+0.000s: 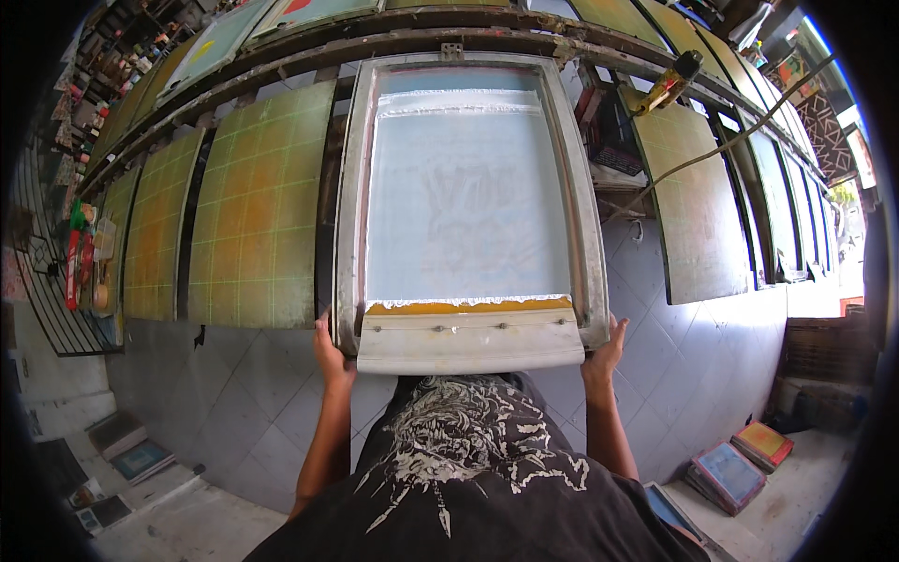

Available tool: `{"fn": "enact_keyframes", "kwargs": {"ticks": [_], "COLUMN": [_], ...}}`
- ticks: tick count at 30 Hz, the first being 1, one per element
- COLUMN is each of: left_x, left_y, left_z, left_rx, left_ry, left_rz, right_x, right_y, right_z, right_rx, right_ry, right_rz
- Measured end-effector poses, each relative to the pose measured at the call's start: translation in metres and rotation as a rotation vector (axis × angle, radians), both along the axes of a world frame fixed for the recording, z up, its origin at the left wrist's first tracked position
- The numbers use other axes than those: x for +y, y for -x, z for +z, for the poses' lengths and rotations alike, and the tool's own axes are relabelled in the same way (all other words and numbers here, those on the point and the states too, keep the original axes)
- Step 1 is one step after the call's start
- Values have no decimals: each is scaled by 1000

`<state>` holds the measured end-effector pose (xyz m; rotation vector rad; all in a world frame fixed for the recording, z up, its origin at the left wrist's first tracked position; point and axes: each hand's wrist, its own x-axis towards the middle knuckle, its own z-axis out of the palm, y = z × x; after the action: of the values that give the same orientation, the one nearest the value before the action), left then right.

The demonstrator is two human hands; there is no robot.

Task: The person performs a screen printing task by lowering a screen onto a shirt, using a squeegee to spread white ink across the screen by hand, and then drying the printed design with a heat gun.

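A screen printing frame (pixel 592 215) with a pale blue mesh lies in front of me, its far end by a metal hinge clamp (pixel 452 51). My left hand (pixel 334 354) grips the frame's near left corner, thumb along the outer side. At the near right corner my right hand (pixel 604 354) holds it the same way. Fingers of both hands are partly hidden under the frame. Across the near end rests a squeegee (pixel 468 345) with a wide whitish handle and a yellow-orange blade. White ink (pixel 459 105) forms a band at the far end, and more lines the blade. Faint lettering shows through the mesh.
Yellow-green printing boards (pixel 257 206) stand in a row on the left, others (pixel 688 187) on the right. A heat gun (pixel 670 82) with a cable lies at the right. Small framed screens (pixel 730 478) lie low right. Grey tiles (pixel 243 384) cover the floor.
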<state>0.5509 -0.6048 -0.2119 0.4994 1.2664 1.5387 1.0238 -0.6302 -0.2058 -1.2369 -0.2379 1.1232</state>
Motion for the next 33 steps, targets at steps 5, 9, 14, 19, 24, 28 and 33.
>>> {"fn": "enact_keyframes", "kwargs": {"ticks": [5,9,14,19,24,28,33], "left_x": [0,-2,1,-1,7,5,4], "left_y": [5,2,2,4,4,1,6], "left_z": [-17,-11,-17,-14,-12,-13,-18], "left_rx": [-34,24,79,15,70,65,124], "left_ry": [-48,-34,19,36,49,0,-24], "left_rz": [-1,34,49,31,10,4,-29], "right_x": [2,-1,-1,-13,-29,-15,-8], "right_y": [1,1,-2,-9,40,50,51], "right_z": [-19,-12,-26,5,99,89,98], "right_rx": [31,-2,-132,-970,-1824,-1866,-1831], "right_ry": [-10,1,43,-2,-192,-220,-261], "right_rz": [5,-20,-37,81,755,917,909]}}
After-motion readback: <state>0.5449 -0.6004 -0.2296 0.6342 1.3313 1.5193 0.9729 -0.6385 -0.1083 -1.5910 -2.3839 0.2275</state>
